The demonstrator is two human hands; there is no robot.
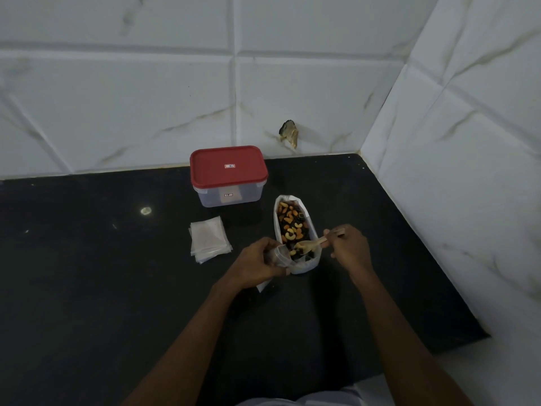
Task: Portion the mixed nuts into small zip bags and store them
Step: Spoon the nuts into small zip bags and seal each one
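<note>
My left grip (257, 263) pinches a small zip bag (280, 256) open at the nut tray (295, 230), mid-worktop. Right grip (347, 246) clamps the wooden spoon (307, 244), loaded. Risk: floppy bag mouth collapses, nuts spill onto worktop (117, 288).

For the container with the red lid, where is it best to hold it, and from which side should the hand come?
Probably grip the red-lidded container across its two short end walls, just under the lid rim, coming from above and the front. It stands upright and closed against the wall, so the back is blocked. Both hands are busy: left hand holds a small bag, right hand a spoon.
</note>
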